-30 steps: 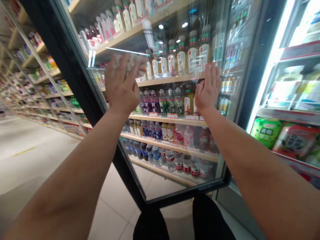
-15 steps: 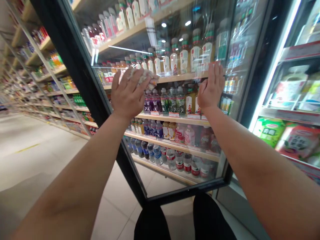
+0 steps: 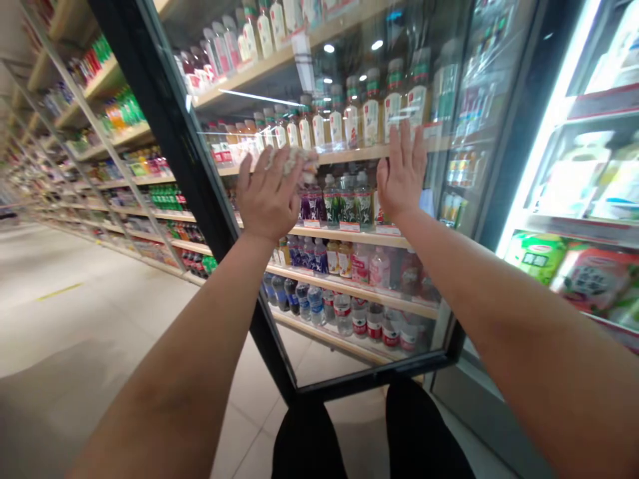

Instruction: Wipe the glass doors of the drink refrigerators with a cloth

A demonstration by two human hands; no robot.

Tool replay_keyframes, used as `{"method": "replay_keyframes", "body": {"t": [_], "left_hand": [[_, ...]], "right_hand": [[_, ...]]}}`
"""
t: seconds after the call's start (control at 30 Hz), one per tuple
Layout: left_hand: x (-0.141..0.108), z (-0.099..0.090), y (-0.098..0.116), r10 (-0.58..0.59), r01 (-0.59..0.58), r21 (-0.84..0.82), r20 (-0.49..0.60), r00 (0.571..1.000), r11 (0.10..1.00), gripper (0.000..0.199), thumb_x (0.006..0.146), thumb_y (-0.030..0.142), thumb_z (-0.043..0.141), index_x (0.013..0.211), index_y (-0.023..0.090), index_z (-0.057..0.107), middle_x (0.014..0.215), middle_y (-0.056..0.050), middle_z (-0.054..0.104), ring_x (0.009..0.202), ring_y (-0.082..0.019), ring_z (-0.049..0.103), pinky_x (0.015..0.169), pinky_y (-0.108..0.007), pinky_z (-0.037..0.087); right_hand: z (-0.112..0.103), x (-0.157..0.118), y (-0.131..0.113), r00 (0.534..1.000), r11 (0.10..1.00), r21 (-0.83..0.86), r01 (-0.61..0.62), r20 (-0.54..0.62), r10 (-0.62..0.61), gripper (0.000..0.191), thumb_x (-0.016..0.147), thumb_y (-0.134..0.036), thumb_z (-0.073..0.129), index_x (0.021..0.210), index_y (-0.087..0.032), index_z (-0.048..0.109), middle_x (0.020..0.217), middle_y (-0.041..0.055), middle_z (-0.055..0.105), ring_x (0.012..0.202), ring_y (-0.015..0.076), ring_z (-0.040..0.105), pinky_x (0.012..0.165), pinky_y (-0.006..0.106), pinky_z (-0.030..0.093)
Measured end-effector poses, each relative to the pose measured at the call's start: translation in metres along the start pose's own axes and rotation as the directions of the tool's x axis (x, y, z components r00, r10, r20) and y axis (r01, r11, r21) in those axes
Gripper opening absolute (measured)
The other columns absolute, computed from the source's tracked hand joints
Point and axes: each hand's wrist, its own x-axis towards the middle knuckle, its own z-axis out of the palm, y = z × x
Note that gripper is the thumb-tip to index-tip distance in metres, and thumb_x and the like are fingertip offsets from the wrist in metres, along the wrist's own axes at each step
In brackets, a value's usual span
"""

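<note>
My left hand (image 3: 269,196) lies against the glass of a black-framed door, with a crumpled pale cloth (image 3: 302,165) under its fingers. Its fingers are somewhat spread over the cloth. To the right, my right hand (image 3: 403,174) rests on the same glass pane (image 3: 354,372), fingers stretched upward and apart, with nothing in it. Rows of bottles (image 3: 344,199) show through the glass behind both hands. The black door frame (image 3: 194,193) runs close by on the left of my left hand.
Long store shelves (image 3: 100,146) with drinks and goods line the left side. A lit cooler with bottles and green and orange packs (image 3: 536,256) stands at the right. My knees are below the door's bottom edge.
My left hand and the cloth have shifted slightly right on the glass. My right hand has moved left, its fingers now more spread. The door frame appears a little further right.
</note>
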Motion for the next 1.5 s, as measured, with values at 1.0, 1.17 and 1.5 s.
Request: {"method": "replay_keyframes", "body": {"t": [1.0, 1.17, 1.5], "left_hand": [[-0.085, 0.005, 0.068, -0.224, 0.234, -0.095, 0.111, 0.968, 0.968, 0.062, 0.097, 0.017, 0.047, 0.158, 0.026, 0.038, 0.167, -0.005, 0.018, 0.155, -0.03, 0.004, 0.129, -0.059, 0.013], [-0.1, 0.006, 0.071, 0.198, -0.159, -0.186, 0.213, 0.957, 0.97, 0.066, 0.096, 0.014, 0.053, 0.153, 0.044, 0.04, 0.157, 0.004, 0.042, 0.153, -0.022, 0.024, 0.129, -0.052, 0.021], [-0.142, 0.005, 0.092, -0.021, 0.034, -0.1, 0.125, 0.992, 0.994, 0.076, 0.096, 0.013, 0.054, 0.161, 0.038, 0.025, 0.16, -0.005, 0.035, 0.153, -0.028, 0.02, 0.128, -0.055, 0.02]], "right_hand": [[0.005, -0.007, 0.006, 0.998, 0.997, -0.069, 0.03, -0.06, -0.034, 0.062, 0.098, -0.028, 0.025, 0.158, -0.016, 0.036, 0.167, 0.0021, 0.029, 0.159, 0.0211, 0.01, 0.131, 0.05, 0.017], [0.001, -0.008, 0.004, 0.999, 0.999, -0.053, 0.013, -0.028, -0.015, 0.06, 0.099, -0.027, 0.026, 0.159, -0.021, 0.033, 0.168, 0.0027, 0.027, 0.159, 0.0224, 0.008, 0.13, 0.056, 0.02], [0.002, -0.008, 0.004, 0.999, 0.999, -0.03, 0.013, -0.032, -0.014, 0.062, 0.097, -0.023, 0.03, 0.158, -0.017, 0.035, 0.168, 0.0056, 0.028, 0.159, 0.0241, 0.009, 0.13, 0.056, 0.019]]}}
